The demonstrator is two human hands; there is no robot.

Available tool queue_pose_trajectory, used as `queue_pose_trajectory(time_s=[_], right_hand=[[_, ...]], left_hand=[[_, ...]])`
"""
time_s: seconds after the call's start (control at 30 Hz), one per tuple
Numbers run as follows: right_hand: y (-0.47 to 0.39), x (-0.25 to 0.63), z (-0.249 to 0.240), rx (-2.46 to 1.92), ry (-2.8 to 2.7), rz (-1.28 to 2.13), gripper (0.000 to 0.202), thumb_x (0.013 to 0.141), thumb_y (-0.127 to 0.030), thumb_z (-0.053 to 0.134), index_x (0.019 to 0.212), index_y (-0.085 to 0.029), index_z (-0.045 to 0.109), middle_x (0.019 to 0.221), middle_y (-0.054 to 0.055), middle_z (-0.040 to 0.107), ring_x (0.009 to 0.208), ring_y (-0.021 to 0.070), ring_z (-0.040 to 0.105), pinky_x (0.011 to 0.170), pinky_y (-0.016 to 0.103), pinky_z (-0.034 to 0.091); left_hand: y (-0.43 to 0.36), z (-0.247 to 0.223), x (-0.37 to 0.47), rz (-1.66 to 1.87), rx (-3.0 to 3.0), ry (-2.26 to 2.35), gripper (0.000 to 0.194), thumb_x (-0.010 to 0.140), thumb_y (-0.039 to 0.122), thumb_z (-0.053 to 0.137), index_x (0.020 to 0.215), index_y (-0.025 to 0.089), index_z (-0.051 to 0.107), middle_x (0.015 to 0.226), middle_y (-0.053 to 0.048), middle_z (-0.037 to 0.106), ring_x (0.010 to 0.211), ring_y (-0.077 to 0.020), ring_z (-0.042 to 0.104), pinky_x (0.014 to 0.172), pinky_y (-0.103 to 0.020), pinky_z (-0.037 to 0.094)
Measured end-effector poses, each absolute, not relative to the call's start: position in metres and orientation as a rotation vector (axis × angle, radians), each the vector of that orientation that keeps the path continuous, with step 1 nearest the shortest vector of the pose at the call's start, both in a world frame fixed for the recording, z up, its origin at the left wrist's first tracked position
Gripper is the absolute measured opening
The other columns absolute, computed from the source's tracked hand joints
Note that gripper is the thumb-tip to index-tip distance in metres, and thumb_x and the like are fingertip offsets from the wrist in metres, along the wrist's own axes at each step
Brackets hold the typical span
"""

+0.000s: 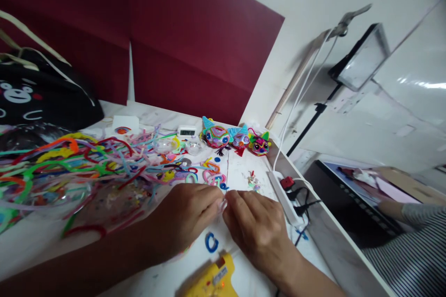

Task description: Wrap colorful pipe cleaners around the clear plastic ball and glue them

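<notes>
My left hand [190, 216] and my right hand [258, 222] meet over the white table, fingertips pinched together around something small and whitish, too small to name. Just below them lies a blue pipe-cleaner ring [211, 242]. A yellow glue gun [214, 280] with a small lit orange light rests at the bottom edge, between my forearms. Beyond my fingers are a small blue piece [223, 186] and pink curled pipe cleaners [213, 177].
Many coloured pipe cleaners [52, 162] cover the left side. Three decorated animal figures [216, 136] stand at the back near a small digital clock [187, 131]. A power strip [285, 199] with cables runs along the right. Another person's striped sleeve [418, 241] is at far right.
</notes>
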State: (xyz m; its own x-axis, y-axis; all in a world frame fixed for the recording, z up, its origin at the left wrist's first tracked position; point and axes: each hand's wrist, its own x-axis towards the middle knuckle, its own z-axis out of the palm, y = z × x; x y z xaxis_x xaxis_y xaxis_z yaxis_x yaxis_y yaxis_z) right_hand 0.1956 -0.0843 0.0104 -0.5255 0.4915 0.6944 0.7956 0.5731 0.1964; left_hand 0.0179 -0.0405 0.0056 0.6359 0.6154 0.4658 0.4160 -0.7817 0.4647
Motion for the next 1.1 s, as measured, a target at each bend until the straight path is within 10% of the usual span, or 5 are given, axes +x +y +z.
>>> queue_pose_trajectory(time_s=[0.53, 1.1], right_hand=[[-0.082, 0.202, 0.027, -1.217, -1.809, 0.443, 0.016, 0.09, -0.024, 0.058, 0.081, -0.015, 0.068, 0.064, 0.002, 0.067, 0.053, 0.0121, 0.06, 0.049, 0.022, 0.044], [-0.089, 0.191, 0.02, -1.192, -1.917, 0.347, 0.013, 0.091, -0.016, 0.047, 0.079, -0.019, 0.051, 0.069, -0.002, 0.051, 0.056, 0.0092, 0.049, 0.05, 0.02, 0.036]], left_hand=[[-0.037, 0.008, 0.027, 0.965, 1.996, 0.881, 0.016, 0.086, 0.031, 0.054, 0.085, 0.018, 0.064, 0.071, 0.002, 0.066, 0.063, -0.0132, 0.06, 0.054, -0.021, 0.042], [-0.039, 0.0, 0.03, 1.239, 2.204, 1.014, 0.013, 0.072, 0.014, 0.05, 0.062, 0.017, 0.058, 0.053, 0.005, 0.054, 0.048, -0.0087, 0.049, 0.047, -0.018, 0.035]])
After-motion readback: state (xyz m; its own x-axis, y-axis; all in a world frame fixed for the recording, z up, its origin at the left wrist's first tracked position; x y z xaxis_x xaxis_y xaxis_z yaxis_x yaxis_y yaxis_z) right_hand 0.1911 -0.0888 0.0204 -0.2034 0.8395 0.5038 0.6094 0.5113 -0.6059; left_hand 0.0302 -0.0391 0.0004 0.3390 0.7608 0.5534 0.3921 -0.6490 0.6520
